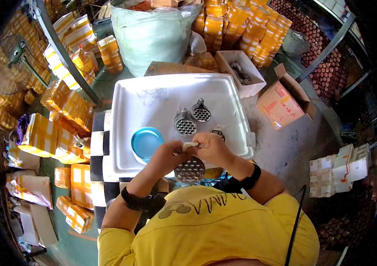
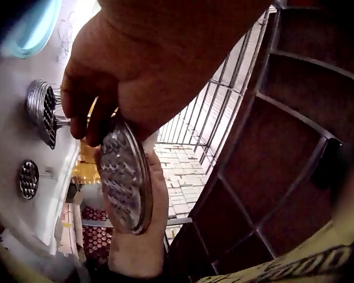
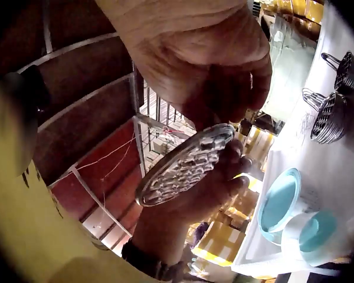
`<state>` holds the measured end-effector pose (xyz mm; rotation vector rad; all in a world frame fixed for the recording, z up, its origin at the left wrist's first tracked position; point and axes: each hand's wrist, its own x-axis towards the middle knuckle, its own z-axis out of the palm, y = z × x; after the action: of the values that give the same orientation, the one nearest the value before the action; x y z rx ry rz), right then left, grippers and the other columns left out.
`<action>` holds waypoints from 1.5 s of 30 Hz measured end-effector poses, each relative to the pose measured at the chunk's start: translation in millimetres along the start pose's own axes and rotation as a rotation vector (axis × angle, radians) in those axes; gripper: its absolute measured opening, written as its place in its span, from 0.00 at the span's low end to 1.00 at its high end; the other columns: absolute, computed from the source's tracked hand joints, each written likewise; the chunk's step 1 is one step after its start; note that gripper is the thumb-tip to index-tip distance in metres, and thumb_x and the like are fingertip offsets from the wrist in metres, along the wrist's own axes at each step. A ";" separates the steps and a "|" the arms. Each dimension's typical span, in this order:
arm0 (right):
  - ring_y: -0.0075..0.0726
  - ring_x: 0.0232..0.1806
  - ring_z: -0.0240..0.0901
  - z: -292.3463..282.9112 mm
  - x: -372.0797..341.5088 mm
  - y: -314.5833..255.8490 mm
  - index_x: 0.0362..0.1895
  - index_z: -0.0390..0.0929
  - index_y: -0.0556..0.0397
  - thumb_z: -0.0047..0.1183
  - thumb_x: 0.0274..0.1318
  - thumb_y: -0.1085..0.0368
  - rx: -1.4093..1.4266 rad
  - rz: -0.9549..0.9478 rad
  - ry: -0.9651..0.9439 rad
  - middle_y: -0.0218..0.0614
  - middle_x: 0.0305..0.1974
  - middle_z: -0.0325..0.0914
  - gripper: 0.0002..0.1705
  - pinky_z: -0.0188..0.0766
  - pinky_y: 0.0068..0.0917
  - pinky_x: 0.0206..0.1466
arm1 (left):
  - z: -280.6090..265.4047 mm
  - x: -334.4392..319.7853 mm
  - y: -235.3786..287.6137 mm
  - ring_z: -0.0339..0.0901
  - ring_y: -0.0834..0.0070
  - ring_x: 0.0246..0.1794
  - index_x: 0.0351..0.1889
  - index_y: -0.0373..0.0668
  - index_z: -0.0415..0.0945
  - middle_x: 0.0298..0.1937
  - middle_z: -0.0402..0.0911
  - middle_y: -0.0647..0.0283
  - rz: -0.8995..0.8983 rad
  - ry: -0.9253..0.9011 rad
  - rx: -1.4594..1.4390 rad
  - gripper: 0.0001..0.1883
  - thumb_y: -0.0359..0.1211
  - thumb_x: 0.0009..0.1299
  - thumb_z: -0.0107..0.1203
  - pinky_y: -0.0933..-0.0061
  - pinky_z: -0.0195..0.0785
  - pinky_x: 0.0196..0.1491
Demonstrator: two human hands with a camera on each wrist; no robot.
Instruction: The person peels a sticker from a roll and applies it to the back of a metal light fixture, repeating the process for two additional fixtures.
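In the head view my left hand [image 1: 170, 153] and right hand [image 1: 214, 148] meet above the tray's near edge. Their fingertips pinch a small white piece [image 1: 190, 145] between them. Just below it hangs a round perforated metal plate [image 1: 190, 170], its face tilted up, held at its top. Both wrist views show this plate [image 2: 125, 177] [image 3: 186, 168] between the hands; its upper end is hidden by fingers. Beyond the hands stand two nested stacks [image 1: 185, 123] [image 1: 201, 111] of similar plates with wire handles. A single plate [image 1: 217, 134] lies partly behind my right hand.
A white foam tray [image 1: 153, 95] serves as the work surface. On its left stands a round light-blue container [image 1: 147, 144]. Behind are a big pale sack [image 1: 153, 40], a white foam box [image 1: 241, 73] and an open carton [image 1: 281, 104]. Taped boxes [image 1: 40, 135] pile up left.
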<state>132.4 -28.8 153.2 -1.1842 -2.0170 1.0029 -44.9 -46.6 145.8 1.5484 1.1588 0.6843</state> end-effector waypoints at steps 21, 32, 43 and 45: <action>0.20 0.25 0.67 -7.8 1.3 7.9 0.26 0.73 0.60 0.55 0.45 0.71 0.046 -0.097 -0.084 0.33 0.22 0.73 0.05 0.64 0.19 0.28 | 4.9 8.7 -7.7 0.70 0.73 0.21 0.33 0.39 0.74 0.24 0.76 0.56 0.039 -0.123 0.121 0.11 0.36 0.57 0.57 0.74 0.64 0.28; 0.21 0.31 0.68 -8.4 5.7 18.8 0.35 0.71 0.59 0.51 0.52 0.66 0.413 0.190 -0.053 0.30 0.28 0.73 0.09 0.67 0.19 0.34 | 9.0 18.9 0.3 0.71 0.78 0.25 0.33 0.35 0.73 0.26 0.76 0.58 0.062 0.059 -0.078 0.12 0.34 0.59 0.57 0.75 0.65 0.31; 0.25 0.32 0.70 -9.8 -2.5 25.2 0.32 0.73 0.58 0.53 0.47 0.68 0.396 0.226 -0.201 0.36 0.29 0.75 0.08 0.67 0.24 0.37 | 7.4 12.7 -4.0 0.72 0.75 0.32 0.38 0.36 0.69 0.29 0.75 0.57 0.162 -0.003 -0.094 0.08 0.29 0.63 0.50 0.74 0.65 0.36; 0.25 0.32 0.70 -8.5 -5.0 19.9 0.31 0.73 0.58 0.54 0.47 0.68 0.341 0.190 -0.149 0.35 0.29 0.75 0.08 0.67 0.23 0.37 | 7.1 12.9 -5.9 0.73 0.71 0.31 0.37 0.36 0.70 0.29 0.75 0.55 0.173 0.043 -0.022 0.08 0.29 0.62 0.52 0.73 0.65 0.34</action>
<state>150.2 -24.3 140.7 -1.1551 -1.7692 1.5009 -35.9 -37.5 136.4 1.6350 1.0534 0.8456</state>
